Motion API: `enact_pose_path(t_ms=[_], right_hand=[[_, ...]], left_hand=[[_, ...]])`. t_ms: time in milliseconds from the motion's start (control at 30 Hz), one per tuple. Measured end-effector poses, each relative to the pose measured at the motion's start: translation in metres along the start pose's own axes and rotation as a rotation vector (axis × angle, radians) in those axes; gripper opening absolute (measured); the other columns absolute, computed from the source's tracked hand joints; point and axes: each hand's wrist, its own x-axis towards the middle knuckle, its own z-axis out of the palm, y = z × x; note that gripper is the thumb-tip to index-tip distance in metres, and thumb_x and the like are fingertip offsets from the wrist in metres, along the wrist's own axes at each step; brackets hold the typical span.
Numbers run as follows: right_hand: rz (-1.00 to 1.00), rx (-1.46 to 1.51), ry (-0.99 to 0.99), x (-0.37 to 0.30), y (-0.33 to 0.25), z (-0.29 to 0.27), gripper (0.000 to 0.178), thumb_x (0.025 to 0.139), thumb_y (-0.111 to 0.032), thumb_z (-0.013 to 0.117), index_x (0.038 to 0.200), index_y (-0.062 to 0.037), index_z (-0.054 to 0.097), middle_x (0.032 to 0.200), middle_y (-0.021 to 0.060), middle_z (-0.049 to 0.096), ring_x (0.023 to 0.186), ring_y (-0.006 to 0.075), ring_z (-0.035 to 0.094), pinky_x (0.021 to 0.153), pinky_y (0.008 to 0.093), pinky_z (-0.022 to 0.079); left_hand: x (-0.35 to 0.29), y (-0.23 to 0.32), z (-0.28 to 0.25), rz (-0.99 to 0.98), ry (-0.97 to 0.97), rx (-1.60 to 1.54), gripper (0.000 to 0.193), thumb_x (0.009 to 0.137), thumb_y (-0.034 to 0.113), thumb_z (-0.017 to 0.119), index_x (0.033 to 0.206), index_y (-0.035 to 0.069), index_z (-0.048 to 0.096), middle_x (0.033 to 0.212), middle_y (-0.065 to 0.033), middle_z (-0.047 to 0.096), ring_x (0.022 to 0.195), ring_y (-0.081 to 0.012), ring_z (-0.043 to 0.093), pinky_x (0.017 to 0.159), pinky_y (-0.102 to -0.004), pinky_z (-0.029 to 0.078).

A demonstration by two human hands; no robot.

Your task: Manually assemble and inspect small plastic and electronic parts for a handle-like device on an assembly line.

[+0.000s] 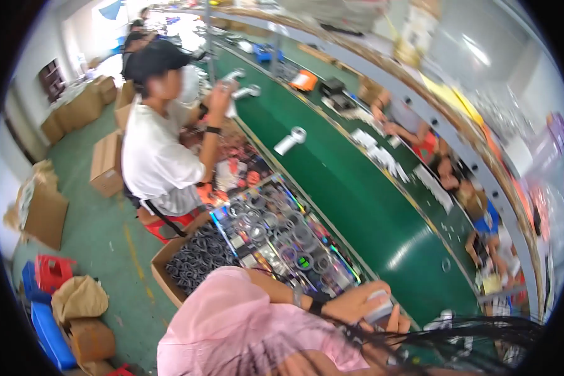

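Wrapped around a small white-and-grey piece (378,306) is my left hand (351,304), reaching across from the pink sleeve with bands at its wrist. My right hand (400,322) shows only in part, its bent fingers against the lower side of that same piece. Strands of dark hair and blur cover the rest of it. The piece's exact kind cannot be made out. Close to my left forearm is a worktop tray (214,216) crowded with clear and grey ring-shaped parts (304,235). A carton (163,276) of dark grey rings (200,260) stands beside it.
A green conveyor belt (332,182) runs alongside, carrying a white ring-headed piece (290,141). A person in a white shirt (160,144) sits further up this side, handling similar pieces. Others work across the belt beneath a shelf rail (482,141). Cartons (106,164) and stools (53,272) occupy the floor at left.
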Motion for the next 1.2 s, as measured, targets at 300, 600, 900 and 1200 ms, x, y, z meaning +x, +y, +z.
enact_pose_path(t_ms=[300,600,900,1200], right_hand=[[-0.17,-0.356,-0.157,-0.099,0.089,0.094,0.052,0.086,-0.023,0.062,0.134,-0.0066,0.051,0.109,0.0213,0.05,0.099,0.0358,0.054,0.087,0.0417,0.045],[-0.098,-0.166,-0.043,-0.138,0.249,0.171,0.048,0.087,-0.029,0.059,0.129,-0.0049,0.053,0.106,0.0193,0.053,0.096,0.0329,0.055,0.083,0.0395,0.046],[0.01,0.08,-0.012,-0.087,0.229,0.176,0.047,0.089,-0.035,0.056,0.123,-0.0029,0.056,0.103,0.0169,0.056,0.092,0.0297,0.056,0.08,0.037,0.046],[0.145,0.31,-0.028,-0.053,0.184,0.157,0.048,0.091,-0.041,0.054,0.117,-0.001,0.058,0.1,0.0146,0.058,0.088,0.0265,0.057,0.076,0.0345,0.047]], left_hand=[[-0.008,0.011,-0.01,-0.063,-0.055,-0.188,0.035,0.102,0.032,0.039,0.121,0.003,0.045,0.106,-0.0082,0.051,0.094,-0.014,0.052,0.075,-0.0303,0.047],[0.003,0.005,-0.014,-0.088,-0.103,-0.109,0.055,0.083,0.032,0.074,0.12,0.004,0.044,0.104,-0.0073,0.056,0.095,-0.0152,0.054,0.082,-0.0292,0.045],[-0.006,0.015,-0.017,0.063,-0.062,0.029,0.053,0.081,0.037,0.074,0.115,0.004,0.051,0.108,-0.0096,0.055,0.101,-0.0202,0.051,0.088,-0.032,0.042],[-0.014,0.015,-0.012,0.026,-0.021,0.191,0.058,0.078,0.042,0.075,0.117,0.005,0.053,0.114,-0.0123,0.055,0.111,-0.0264,0.047,0.097,-0.0381,0.037]])
